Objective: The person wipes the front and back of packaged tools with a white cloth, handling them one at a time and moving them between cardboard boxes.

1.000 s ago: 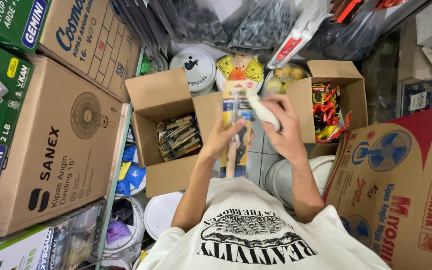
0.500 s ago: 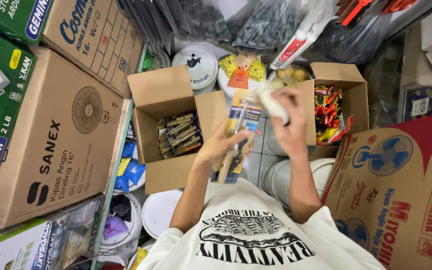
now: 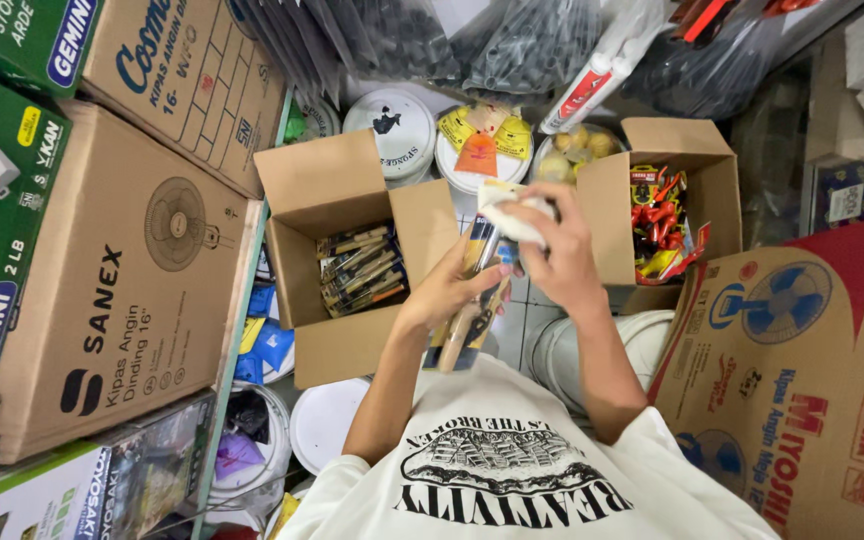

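Hands meet at the middle of the frame: the left hand (image 3: 447, 290) wraps its fingers around a long flat packaged tool (image 3: 467, 320), a carded pack with a pale wooden handle showing at its lower end. Right hand (image 3: 552, 250) pinches a crumpled white cloth (image 3: 512, 210) against the pack's top, fingers curled tight. Just left, an open cardboard box (image 3: 327, 190) holds more such packs; on the right, another open carton (image 3: 687, 150) carries red and yellow packets.

Large fan cartons (image 3: 122, 290) flank a pale tiled floor (image 3: 514, 325) crowded with white buckets (image 3: 327, 425) and hanging plastic bags (image 3: 512, 45).
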